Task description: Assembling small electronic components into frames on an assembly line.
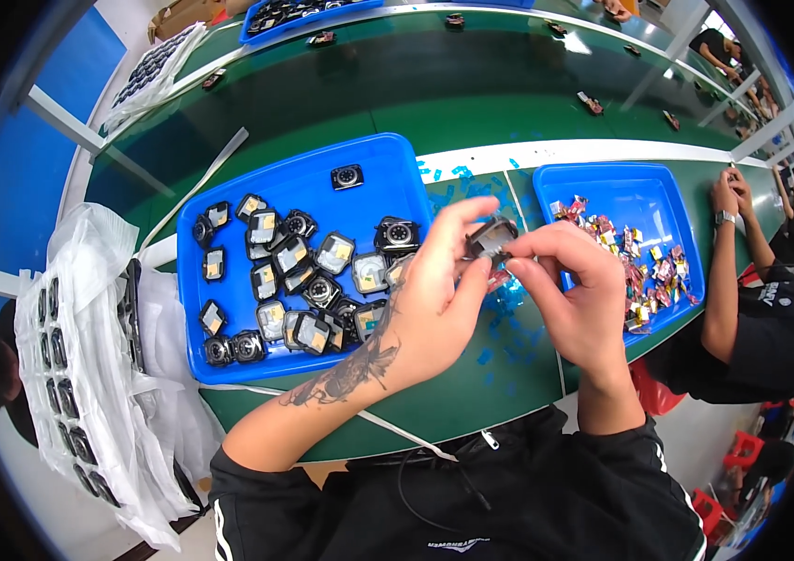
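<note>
The black shirt point(547, 486) lay nearest the camera, and beyond it both bare hands met above the green table point(425, 416), in the gap between two blue trays. The left hand point(434, 304) gripped a small dark case point(492, 236) between thumb and fingers; the right hand point(579, 285) had thumb and forefinger drawn together at its near right edge, though whether they pinched the case or some small part could not be told. The case looked light and stiff, its glossy faces probably slippery and easily scratched, so the rim seemed the safest hold, with pressure kept off any exposed innards. Similar cases point(334, 252) lay loosely heaped in the left tray point(299, 179), small parts point(661, 280) in the right tray point(621, 194).
</note>
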Available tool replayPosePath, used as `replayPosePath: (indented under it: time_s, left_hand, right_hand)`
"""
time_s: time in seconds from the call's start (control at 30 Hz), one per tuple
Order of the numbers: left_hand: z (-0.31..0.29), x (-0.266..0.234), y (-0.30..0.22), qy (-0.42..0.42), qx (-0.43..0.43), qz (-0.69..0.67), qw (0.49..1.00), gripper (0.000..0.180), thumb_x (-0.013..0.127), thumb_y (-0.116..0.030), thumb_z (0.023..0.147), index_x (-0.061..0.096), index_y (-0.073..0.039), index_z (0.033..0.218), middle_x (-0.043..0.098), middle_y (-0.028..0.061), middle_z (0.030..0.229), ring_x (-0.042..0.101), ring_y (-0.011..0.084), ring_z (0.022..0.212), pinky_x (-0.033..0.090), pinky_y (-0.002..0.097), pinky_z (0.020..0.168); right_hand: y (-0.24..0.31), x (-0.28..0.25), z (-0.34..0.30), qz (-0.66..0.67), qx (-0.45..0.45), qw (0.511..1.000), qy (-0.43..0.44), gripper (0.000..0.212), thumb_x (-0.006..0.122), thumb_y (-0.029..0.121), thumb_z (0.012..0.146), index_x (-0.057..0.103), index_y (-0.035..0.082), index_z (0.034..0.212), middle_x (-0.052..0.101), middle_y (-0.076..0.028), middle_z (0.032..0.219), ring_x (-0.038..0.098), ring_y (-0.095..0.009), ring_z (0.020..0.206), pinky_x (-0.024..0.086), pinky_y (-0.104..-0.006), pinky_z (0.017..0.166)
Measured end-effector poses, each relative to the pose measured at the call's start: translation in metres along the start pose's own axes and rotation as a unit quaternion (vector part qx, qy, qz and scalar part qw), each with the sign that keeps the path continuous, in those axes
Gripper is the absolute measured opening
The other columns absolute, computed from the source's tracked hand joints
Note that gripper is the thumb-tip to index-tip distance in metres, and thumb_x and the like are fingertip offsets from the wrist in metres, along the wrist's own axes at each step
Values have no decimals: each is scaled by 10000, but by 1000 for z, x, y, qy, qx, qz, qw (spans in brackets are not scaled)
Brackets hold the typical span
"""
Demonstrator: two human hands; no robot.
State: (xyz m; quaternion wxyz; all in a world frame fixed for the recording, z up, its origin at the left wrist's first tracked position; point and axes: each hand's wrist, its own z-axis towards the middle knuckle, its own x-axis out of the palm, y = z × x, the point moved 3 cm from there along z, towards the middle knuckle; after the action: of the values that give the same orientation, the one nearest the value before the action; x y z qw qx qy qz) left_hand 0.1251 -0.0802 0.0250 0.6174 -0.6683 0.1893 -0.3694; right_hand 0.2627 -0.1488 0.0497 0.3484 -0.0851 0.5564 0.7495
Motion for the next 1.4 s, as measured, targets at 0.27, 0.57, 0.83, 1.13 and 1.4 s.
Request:
replayPosePath:
  time_s: [0.27, 0.57, 0.83, 1.13, 1.4]
  left_hand:
    - [1, -3, 0, -5, -2, -64, 998, 421, 481, 45, 947, 383, 25, 1357, 557, 145, 1289, 559, 146, 1162, 452, 271, 982]
    - [3, -7, 1, 31, 18, -55, 998, 468, 513, 49, 947, 386, 53, 1397, 597, 155, 1258, 593, 175, 1140, 473, 299, 995]
    - [1, -4, 2, 29, 23, -64, 997, 498, 500, 34, 965, 346, 90, 1434, 570, 170, 1307, 567, 186, 1185, 467, 300, 1004]
    - [-3, -6, 3, 27, 45, 18, 998, 477, 498, 14, 976, 398, 34, 1442, 641, 94, 1182, 598, 96, 1014, 478, 238, 876]
    - [-1, -12, 8, 52, -12, 31, 998, 500, 519, 20, 962, 370, 67, 1437, 627, 145, 1214, 595, 145, 1108, 476, 271, 949]
  right_hand:
    - [10, 4, 7, -24, -51, 998, -42, 156, 739, -28, 758, 706, 46, 890, 657, -46, 757, 476, -105, 527, 365, -257, 470]
    - [13, -5, 8, -16, 4, 1000, -3, 157, 740, -27, 759, 708, 49, 892, 643, -28, 716, 419, -79, 491, 332, -250, 454]
    - [18, -8, 9, -5, 46, 999, -5, 147, 750, -16, 753, 717, 45, 882, 645, -21, 689, 379, -60, 476, 295, -245, 439]
    - [19, -7, 12, -10, 19, 1000, -6, 113, 743, -12, 750, 702, 42, 841, 660, -23, 714, 419, -77, 497, 322, -246, 451]
    - [11, -10, 18, -73, 26, 997, 27, 207, 783, 13, 699, 589, 42, 765, 508, 0, 639, 442, -96, 560, 353, -259, 500]
